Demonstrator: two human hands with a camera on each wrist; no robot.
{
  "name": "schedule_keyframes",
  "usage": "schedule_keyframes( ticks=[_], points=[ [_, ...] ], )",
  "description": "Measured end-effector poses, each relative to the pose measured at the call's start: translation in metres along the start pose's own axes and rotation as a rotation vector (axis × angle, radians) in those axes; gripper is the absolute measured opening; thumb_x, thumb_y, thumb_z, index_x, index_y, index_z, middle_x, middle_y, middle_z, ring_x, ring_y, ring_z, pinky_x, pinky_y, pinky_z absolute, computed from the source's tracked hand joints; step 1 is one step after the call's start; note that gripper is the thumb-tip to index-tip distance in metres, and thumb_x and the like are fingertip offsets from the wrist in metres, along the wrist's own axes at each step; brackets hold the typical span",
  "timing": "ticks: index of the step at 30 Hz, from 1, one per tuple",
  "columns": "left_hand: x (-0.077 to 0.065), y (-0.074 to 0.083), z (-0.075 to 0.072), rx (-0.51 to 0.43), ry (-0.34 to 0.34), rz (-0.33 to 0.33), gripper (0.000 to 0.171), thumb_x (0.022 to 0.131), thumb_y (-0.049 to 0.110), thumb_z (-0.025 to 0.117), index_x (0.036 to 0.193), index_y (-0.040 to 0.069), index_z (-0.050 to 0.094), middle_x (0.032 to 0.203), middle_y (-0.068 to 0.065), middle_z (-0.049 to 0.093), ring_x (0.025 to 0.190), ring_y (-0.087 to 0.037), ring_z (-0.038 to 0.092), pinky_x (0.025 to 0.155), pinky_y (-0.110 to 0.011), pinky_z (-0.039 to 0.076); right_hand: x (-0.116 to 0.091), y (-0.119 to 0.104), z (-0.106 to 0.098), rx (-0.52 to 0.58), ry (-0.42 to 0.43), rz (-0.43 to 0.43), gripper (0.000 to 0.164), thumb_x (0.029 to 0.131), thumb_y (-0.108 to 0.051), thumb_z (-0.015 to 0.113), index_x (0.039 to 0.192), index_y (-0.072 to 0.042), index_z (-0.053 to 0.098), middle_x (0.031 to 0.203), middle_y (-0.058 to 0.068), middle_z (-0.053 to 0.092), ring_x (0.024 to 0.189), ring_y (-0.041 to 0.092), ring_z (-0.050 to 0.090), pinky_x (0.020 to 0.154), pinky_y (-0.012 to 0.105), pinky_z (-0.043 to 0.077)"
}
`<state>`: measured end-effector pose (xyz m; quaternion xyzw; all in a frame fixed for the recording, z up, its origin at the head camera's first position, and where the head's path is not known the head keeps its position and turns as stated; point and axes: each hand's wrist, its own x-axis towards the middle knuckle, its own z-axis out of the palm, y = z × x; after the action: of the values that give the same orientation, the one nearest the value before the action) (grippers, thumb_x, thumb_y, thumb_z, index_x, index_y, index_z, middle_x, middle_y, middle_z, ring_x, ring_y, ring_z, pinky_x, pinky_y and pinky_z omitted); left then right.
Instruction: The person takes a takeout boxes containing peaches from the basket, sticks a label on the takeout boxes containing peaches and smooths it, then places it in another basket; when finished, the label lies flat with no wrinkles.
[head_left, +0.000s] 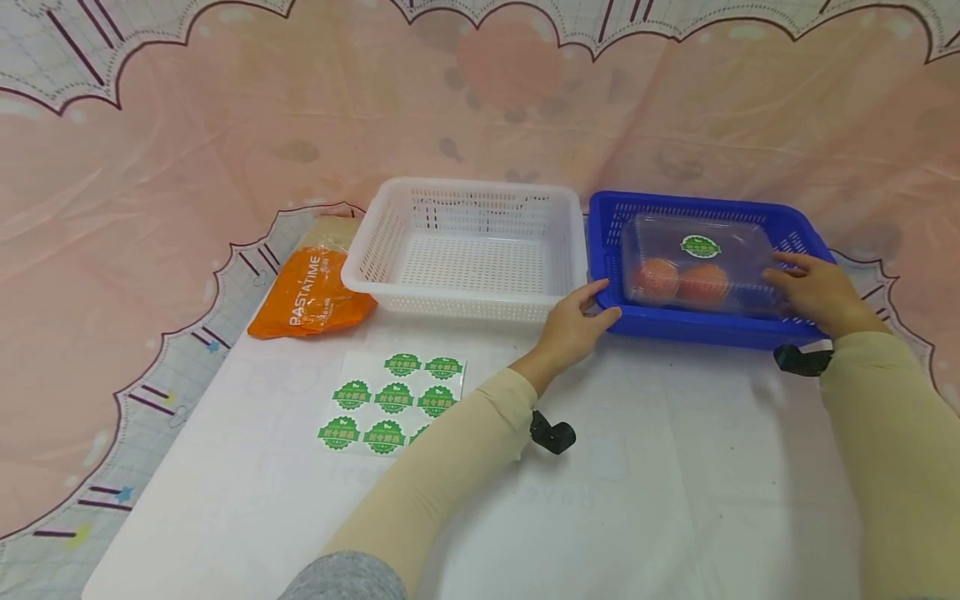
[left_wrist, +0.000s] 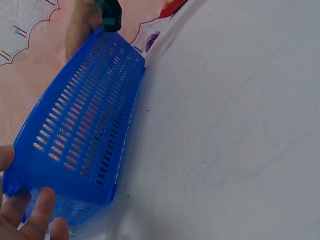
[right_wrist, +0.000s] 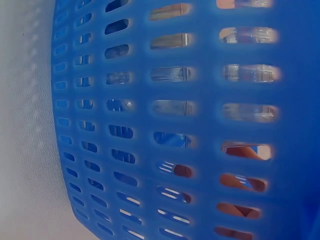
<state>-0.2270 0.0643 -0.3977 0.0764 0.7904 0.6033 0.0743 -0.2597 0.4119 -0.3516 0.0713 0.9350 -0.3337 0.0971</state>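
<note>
In the head view my left hand (head_left: 573, 327) is at the front left corner of the blue basket (head_left: 712, 323), its fingers spread and fingertips right at the rim. The left wrist view shows those fingers (left_wrist: 42, 212) against the basket's corner. Inside the basket lies a clear plastic box (head_left: 738, 271) with a green and white round sticker (head_left: 700, 246) on its lid and two orange-red round fruits (head_left: 703, 285) inside. My right hand (head_left: 821, 292) reaches over the basket's right side, fingertips at the box's right end; the basket wall (right_wrist: 205, 90) largely hides it in the right wrist view.
Left of the blue basket stands a white basket (head_left: 468, 307). An orange bag marked PASTATIME (head_left: 315, 292) leans beside it. A sheet of green round stickers (head_left: 393, 398) lies on the white table (head_left: 645, 500), partly under my left forearm. A patterned pink cloth (head_left: 337, 125) hangs behind.
</note>
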Motion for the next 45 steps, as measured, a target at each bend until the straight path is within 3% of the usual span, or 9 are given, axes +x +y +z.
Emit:
schedule_keyframes(
  ticks=[3, 7, 11, 21, 31, 35, 41, 45],
  points=[
    [0.000, 0.000, 0.000, 0.002, 0.002, 0.000, 0.052, 0.096, 0.026, 0.070, 0.146, 0.020, 0.054, 0.141, -0.003, 0.058, 0.116, -0.010, 0.060, 0.086, -0.021, 0.052, 0.001, -0.001, 0.000, -0.001, -0.015, -0.004, 0.094, 0.096, -0.068, 0.042, 0.160, -0.005, 0.012, 0.151, 0.041, 0.025, 0.111, 0.051, 0.057, 0.099, 0.073, 0.033],
    [0.001, 0.000, 0.000, -0.003, -0.003, -0.006, 0.052, 0.097, 0.026, 0.070, 0.146, 0.020, 0.054, 0.142, -0.002, 0.058, 0.117, -0.010, 0.059, 0.086, -0.021, 0.052, -0.001, -0.003, -0.001, -0.014, -0.027, 0.002, 0.100, 0.093, -0.072, 0.043, 0.160, -0.005, 0.012, 0.152, 0.040, 0.020, 0.130, 0.061, 0.032, 0.101, 0.077, 0.024],
    [0.001, 0.000, 0.000, 0.000, -0.003, -0.011, 0.052, 0.096, 0.027, 0.070, 0.146, 0.021, 0.054, 0.141, -0.002, 0.058, 0.117, -0.010, 0.059, 0.085, -0.021, 0.052, -0.002, -0.005, 0.000, -0.025, -0.012, 0.005, 0.101, 0.092, -0.073, 0.046, 0.159, -0.004, 0.014, 0.152, 0.041, 0.019, 0.135, 0.063, 0.020, 0.102, 0.077, 0.019],
    [0.001, 0.000, -0.001, 0.007, -0.009, 0.001, 0.053, 0.096, 0.026, 0.070, 0.146, 0.020, 0.053, 0.142, -0.005, 0.057, 0.118, -0.015, 0.059, 0.089, -0.024, 0.052, -0.004, -0.009, -0.001, -0.048, 0.018, 0.002, 0.098, 0.093, -0.071, 0.045, 0.158, -0.003, 0.018, 0.151, 0.040, 0.023, 0.137, 0.062, 0.017, 0.103, 0.077, 0.018],
    [-0.008, 0.003, -0.011, 0.051, -0.106, -0.028, 0.057, 0.097, 0.031, 0.067, 0.150, 0.024, 0.048, 0.143, -0.003, 0.055, 0.133, -0.018, 0.049, 0.106, -0.038, 0.043, -0.013, -0.013, -0.004, -0.063, 0.044, -0.056, 0.096, 0.095, -0.069, 0.043, 0.159, -0.003, 0.015, 0.155, 0.038, 0.015, 0.140, 0.061, 0.009, 0.104, 0.077, 0.015],
    [-0.014, 0.006, -0.024, 0.086, -0.188, -0.019, 0.060, 0.097, 0.035, 0.066, 0.152, 0.023, 0.045, 0.138, -0.003, 0.060, 0.124, -0.016, 0.056, 0.100, -0.037, 0.047, -0.019, -0.016, -0.007, -0.055, 0.069, -0.093, 0.090, 0.099, -0.063, 0.045, 0.159, -0.003, 0.015, 0.158, 0.034, 0.011, 0.141, 0.060, 0.009, 0.105, 0.077, 0.013],
    [-0.022, 0.016, -0.058, 0.060, -0.348, -0.015, 0.065, 0.098, 0.034, 0.066, 0.155, 0.019, 0.039, 0.125, -0.005, 0.068, 0.104, -0.022, 0.069, 0.095, -0.039, 0.050, -0.028, -0.026, -0.011, -0.079, 0.082, -0.126, 0.088, 0.099, -0.061, 0.046, 0.159, -0.004, 0.017, 0.155, 0.038, 0.019, 0.135, 0.062, 0.022, 0.102, 0.077, 0.021],
    [-0.025, 0.024, -0.082, 0.084, -0.308, 0.031, 0.063, 0.098, 0.036, 0.066, 0.154, 0.019, 0.041, 0.128, -0.003, 0.066, 0.110, -0.018, 0.065, 0.095, -0.039, 0.051, -0.035, -0.038, -0.014, -0.087, 0.096, -0.144, 0.086, 0.098, -0.063, 0.046, 0.160, -0.009, 0.019, 0.153, 0.039, 0.023, 0.133, 0.063, 0.027, 0.099, 0.079, 0.023]
  ],
)
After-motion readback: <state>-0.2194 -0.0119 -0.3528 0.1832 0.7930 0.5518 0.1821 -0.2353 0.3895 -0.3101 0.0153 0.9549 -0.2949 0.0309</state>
